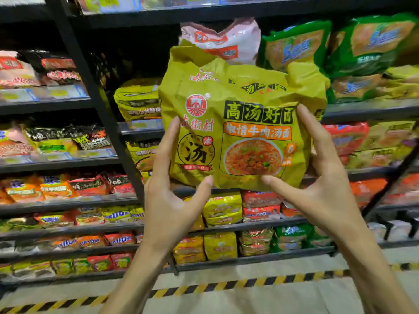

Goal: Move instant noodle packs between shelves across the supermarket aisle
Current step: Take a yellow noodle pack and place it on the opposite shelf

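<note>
- Supermarket shelves (pixel 56 165): black racks, stocked.
- yellow noodle pack (pixel 238 123): held in the air, on no shelf.
- left hand (pixel 172 211), right hand (pixel 322 193): each pinches a lower corner.
- Progress: apparently mid-transfer; placing remains.

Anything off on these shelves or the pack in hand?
The pink-and-white pack on the upper shelf slumps crumpled and tilted, unlike the green packs beside it. The yellow noodle pack between left hand and right hand has a creased top; no tear visible.
</note>
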`<action>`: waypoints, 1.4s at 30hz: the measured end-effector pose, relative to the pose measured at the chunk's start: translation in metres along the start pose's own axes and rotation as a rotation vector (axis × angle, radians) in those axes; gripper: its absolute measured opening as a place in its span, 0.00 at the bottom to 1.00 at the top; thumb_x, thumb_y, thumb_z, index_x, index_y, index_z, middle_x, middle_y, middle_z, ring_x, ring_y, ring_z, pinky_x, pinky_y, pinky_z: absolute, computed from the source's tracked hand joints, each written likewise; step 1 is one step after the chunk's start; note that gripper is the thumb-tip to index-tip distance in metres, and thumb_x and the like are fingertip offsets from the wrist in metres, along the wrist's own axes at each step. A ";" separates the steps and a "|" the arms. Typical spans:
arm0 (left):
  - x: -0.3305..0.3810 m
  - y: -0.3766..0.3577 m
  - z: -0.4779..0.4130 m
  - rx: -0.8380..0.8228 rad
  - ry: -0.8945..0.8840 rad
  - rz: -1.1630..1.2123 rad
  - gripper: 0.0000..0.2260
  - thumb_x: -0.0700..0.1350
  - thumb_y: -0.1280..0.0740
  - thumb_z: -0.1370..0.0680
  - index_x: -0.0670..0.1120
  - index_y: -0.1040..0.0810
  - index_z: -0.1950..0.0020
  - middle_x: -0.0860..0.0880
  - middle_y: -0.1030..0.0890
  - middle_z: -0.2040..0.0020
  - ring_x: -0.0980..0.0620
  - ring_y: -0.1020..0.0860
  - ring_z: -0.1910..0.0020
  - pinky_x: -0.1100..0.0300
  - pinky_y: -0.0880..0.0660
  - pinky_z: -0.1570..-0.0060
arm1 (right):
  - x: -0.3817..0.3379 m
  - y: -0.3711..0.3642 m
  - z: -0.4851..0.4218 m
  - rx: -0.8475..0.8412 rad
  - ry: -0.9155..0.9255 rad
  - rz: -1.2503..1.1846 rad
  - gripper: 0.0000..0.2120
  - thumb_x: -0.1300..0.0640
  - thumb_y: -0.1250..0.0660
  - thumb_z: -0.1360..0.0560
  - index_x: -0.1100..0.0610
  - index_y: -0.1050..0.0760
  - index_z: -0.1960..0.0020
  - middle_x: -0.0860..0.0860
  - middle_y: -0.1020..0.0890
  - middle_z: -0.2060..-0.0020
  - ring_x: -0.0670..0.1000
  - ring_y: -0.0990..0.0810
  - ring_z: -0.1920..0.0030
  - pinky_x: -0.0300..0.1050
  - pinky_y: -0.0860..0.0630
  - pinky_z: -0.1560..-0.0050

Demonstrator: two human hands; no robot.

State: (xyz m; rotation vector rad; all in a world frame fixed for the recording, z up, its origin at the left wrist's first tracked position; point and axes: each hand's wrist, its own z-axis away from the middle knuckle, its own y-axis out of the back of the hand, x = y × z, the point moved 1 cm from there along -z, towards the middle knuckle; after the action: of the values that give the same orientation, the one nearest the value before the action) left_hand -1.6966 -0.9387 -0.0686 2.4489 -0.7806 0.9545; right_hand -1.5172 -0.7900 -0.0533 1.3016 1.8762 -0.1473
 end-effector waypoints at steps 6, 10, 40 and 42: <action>0.047 -0.082 0.044 -0.038 0.000 0.041 0.40 0.34 0.28 0.26 0.52 0.41 0.19 0.60 0.34 0.21 0.53 0.33 0.22 0.38 0.27 0.31 | 0.003 0.094 0.057 0.012 -0.039 0.021 0.49 0.59 0.21 0.33 0.42 0.44 0.20 0.35 0.35 0.24 0.45 0.28 0.28 0.55 0.24 0.33; 0.070 -0.131 0.056 -0.090 -0.026 0.083 0.41 0.35 0.28 0.26 0.58 0.41 0.19 0.55 0.35 0.20 0.47 0.34 0.21 0.35 0.28 0.32 | -0.002 0.152 0.086 0.049 -0.073 0.053 0.49 0.62 0.20 0.32 0.39 0.44 0.21 0.37 0.35 0.24 0.45 0.27 0.28 0.55 0.23 0.34; 0.109 -0.525 -0.024 -0.268 -0.098 0.302 0.40 0.33 0.29 0.26 0.55 0.40 0.19 0.53 0.31 0.21 0.49 0.29 0.24 0.45 0.25 0.32 | 0.149 0.501 0.079 0.247 -0.158 0.260 0.47 0.59 0.19 0.33 0.39 0.41 0.24 0.39 0.30 0.29 0.46 0.23 0.34 0.54 0.21 0.38; 0.105 -0.541 -0.031 -0.256 -0.089 0.268 0.40 0.34 0.29 0.26 0.56 0.41 0.19 0.52 0.32 0.21 0.47 0.31 0.23 0.38 0.28 0.30 | 0.168 0.516 0.068 0.231 -0.150 0.238 0.48 0.59 0.19 0.33 0.38 0.41 0.24 0.43 0.30 0.28 0.49 0.24 0.32 0.57 0.22 0.38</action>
State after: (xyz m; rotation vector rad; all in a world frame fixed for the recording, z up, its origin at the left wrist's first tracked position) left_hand -1.3101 -0.5445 -0.0579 2.2130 -1.2060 0.7820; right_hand -1.0755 -0.4676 -0.0358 1.6138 1.5995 -0.3349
